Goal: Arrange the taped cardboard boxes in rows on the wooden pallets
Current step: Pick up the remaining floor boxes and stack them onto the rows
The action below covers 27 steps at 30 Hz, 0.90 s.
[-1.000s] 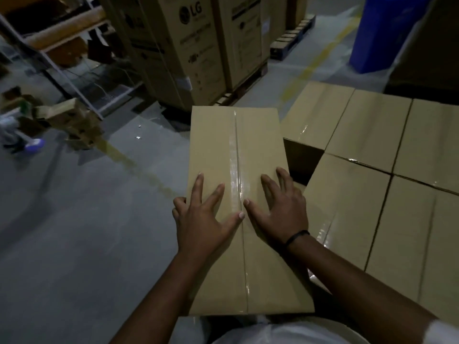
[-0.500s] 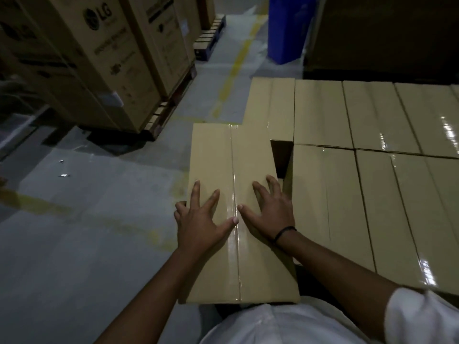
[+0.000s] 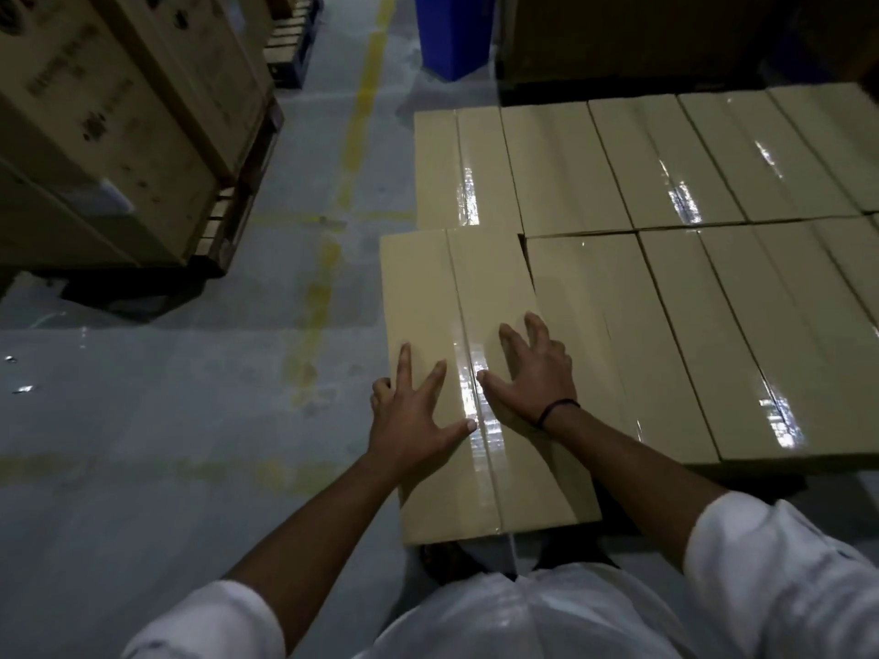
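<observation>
A grey floor with a worn yellow line fills the left. Two rows of taped boxes lie side by side at the right, tops level. Tall printed cartons stand far left, and a blue bin at the top.

The box sits at the left end of the near row, its right side against the neighbour and its near end jutting toward the person.

The left hand lies flat on its top left of the tape, fingers spread wide, gripping nothing. The right hand, also splayed, presses the right half, thumb at the tape. It wears a dark wristband.
</observation>
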Each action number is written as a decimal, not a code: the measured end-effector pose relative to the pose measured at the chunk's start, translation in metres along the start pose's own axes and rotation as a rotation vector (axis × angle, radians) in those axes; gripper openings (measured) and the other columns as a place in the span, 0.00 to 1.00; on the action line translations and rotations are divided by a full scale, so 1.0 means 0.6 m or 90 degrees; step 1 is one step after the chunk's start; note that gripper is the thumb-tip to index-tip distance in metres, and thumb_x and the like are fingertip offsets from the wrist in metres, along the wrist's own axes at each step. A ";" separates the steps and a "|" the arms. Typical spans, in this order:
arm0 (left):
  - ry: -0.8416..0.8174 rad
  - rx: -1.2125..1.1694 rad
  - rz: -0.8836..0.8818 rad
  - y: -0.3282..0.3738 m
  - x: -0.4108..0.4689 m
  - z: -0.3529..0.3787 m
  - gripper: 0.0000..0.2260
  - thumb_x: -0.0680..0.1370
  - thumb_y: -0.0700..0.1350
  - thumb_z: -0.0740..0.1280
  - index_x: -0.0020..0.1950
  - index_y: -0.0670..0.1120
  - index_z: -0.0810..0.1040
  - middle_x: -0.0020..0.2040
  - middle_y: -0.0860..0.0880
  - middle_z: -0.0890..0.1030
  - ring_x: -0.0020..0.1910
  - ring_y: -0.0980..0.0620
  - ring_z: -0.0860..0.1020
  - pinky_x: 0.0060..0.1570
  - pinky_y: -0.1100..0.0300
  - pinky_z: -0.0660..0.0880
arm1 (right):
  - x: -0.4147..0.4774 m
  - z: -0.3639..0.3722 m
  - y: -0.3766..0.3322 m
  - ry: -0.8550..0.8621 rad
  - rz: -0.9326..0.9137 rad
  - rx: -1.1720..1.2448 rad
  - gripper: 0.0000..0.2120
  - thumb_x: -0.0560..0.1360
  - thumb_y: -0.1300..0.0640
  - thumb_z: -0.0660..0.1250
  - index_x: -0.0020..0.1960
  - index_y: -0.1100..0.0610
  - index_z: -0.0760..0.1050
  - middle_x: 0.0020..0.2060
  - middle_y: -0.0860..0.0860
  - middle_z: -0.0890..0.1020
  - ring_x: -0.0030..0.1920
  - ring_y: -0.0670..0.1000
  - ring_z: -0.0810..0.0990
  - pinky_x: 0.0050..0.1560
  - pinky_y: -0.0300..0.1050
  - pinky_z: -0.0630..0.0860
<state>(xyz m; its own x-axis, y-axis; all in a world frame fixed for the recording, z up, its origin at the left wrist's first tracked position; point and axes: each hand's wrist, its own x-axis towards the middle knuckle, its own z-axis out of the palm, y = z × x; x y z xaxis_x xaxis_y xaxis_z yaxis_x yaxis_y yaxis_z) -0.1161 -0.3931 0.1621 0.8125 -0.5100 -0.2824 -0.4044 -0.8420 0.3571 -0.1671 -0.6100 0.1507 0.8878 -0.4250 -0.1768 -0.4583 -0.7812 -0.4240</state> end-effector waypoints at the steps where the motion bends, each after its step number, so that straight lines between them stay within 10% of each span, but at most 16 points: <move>1: -0.013 0.006 0.006 0.001 0.009 0.005 0.47 0.68 0.78 0.64 0.82 0.65 0.53 0.82 0.53 0.32 0.74 0.31 0.56 0.72 0.38 0.62 | 0.006 0.003 0.006 -0.003 0.006 0.000 0.42 0.71 0.28 0.65 0.80 0.42 0.58 0.82 0.51 0.50 0.73 0.64 0.64 0.72 0.63 0.64; 12: -0.257 0.080 0.035 -0.027 0.096 0.089 0.43 0.75 0.60 0.74 0.83 0.57 0.52 0.83 0.44 0.36 0.79 0.25 0.46 0.77 0.35 0.53 | 0.017 0.051 0.071 -0.158 0.022 -0.160 0.33 0.78 0.40 0.64 0.80 0.45 0.60 0.81 0.52 0.54 0.79 0.64 0.51 0.74 0.63 0.59; 27: -0.319 0.118 0.019 -0.063 0.000 0.167 0.53 0.74 0.49 0.79 0.83 0.58 0.42 0.80 0.44 0.27 0.78 0.24 0.48 0.71 0.37 0.68 | -0.110 0.102 0.101 -0.418 0.057 -0.254 0.65 0.65 0.31 0.76 0.81 0.46 0.32 0.78 0.57 0.28 0.77 0.72 0.33 0.74 0.76 0.47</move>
<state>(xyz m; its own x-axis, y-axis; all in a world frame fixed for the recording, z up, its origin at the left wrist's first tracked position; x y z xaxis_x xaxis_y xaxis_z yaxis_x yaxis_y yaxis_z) -0.1431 -0.3786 0.0591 0.5175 -0.5172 -0.6817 -0.5280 -0.8199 0.2213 -0.2508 -0.6017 0.0824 0.6322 -0.2326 -0.7391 -0.3990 -0.9154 -0.0533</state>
